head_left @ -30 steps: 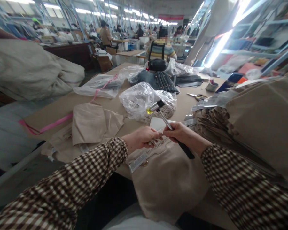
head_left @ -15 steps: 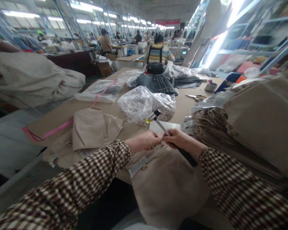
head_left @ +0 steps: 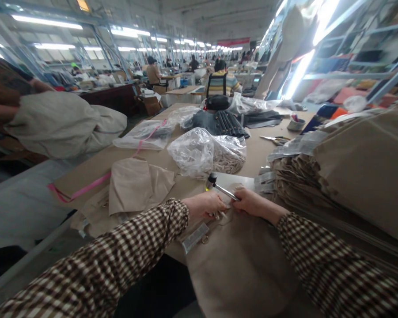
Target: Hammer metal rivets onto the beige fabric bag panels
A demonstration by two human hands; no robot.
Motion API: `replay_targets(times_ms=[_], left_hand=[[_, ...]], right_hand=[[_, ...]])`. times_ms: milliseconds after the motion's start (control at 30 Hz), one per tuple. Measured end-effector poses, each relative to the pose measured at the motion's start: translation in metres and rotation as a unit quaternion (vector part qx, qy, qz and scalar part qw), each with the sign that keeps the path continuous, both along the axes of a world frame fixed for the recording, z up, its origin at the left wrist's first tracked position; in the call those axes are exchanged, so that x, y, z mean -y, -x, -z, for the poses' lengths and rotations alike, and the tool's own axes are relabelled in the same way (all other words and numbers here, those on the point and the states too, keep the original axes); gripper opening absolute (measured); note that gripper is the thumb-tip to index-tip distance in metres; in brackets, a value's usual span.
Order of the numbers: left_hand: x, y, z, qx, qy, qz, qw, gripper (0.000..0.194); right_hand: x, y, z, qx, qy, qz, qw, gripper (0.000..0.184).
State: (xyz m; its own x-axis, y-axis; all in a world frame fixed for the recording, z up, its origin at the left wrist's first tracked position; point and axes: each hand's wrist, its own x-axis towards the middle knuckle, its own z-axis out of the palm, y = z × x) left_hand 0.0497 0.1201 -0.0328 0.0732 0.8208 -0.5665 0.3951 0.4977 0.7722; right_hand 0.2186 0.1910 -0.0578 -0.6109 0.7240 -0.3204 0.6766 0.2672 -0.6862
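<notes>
My right hand [head_left: 248, 201] is closed around a hammer [head_left: 227, 192] with a metal shaft; its head, black at one end and yellow at the other, points up and left beyond my left hand. The lower handle is hidden now. My left hand [head_left: 209, 204] is closed just left of it, fingers pinched by a pale strip at the top of a beige fabric piece [head_left: 241, 260]; what they pinch is unclear. That piece hangs over the table's near edge toward me. A clear plastic strip [head_left: 195, 237] and a small metal ring [head_left: 205, 239] lie on its left side.
A white board [head_left: 235, 180] lies just beyond my hands. Beige pieces [head_left: 364, 154] are stacked high on the right. A clear plastic bag [head_left: 199, 150] stands ahead, scissors [head_left: 274, 139] behind right. At left, another person's arms [head_left: 3, 110] handle a pale cloth bundle [head_left: 69, 123].
My hands have drawn slightly apart, and the hammer's head has come down closer to my left hand. Its black handle no longer shows below my right hand. The view has shifted a little.
</notes>
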Motion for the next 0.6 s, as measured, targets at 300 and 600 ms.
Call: replay_targets(times_ms=[300,600], left_hand=[[0.007,0.001,-0.004,-0.003,0.037,-0.021,0.999,0.013],[0.012,0.003,-0.008,-0.013,0.055,-0.015,0.998,0.017]], right_hand=[[0.000,0.007,0.017,0.034,-0.099,0.016,0.994,0.004],[0.000,0.009,0.020,0.064,-0.153,0.022,0.986,0.006]])
